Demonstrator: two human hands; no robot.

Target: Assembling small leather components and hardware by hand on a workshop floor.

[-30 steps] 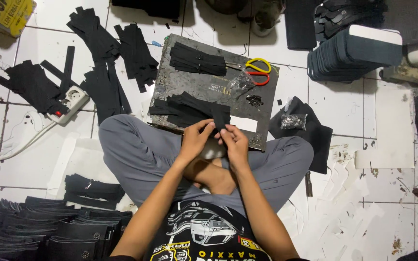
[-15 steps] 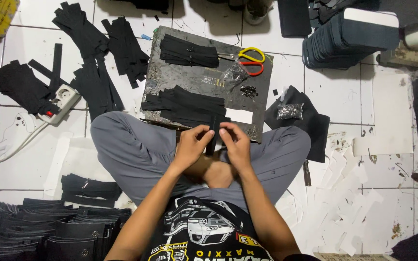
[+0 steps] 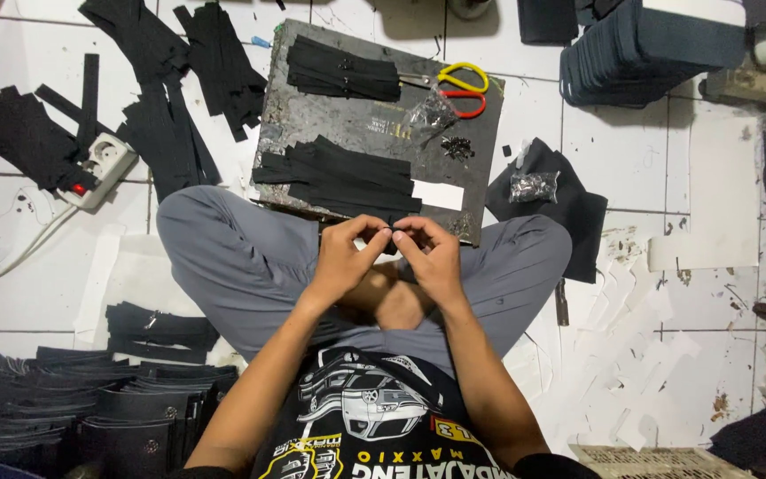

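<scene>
While I watch from the head camera, both hands meet over the crossed legs, just at the near edge of the dark board that lies on the tiled floor. The left hand and the right hand each have their grip pinched together, fingertips almost touching, on a small dark piece held between them; it is too small for me to tell what it is. Just beyond the fingertips, on the board, lies a pile of black strips with a white slip beside it. A second stack of strips sits at the far side, next to yellow-and-red scissors and a small clear bag. Left of the board, a white power strip lies among more black pieces.
</scene>
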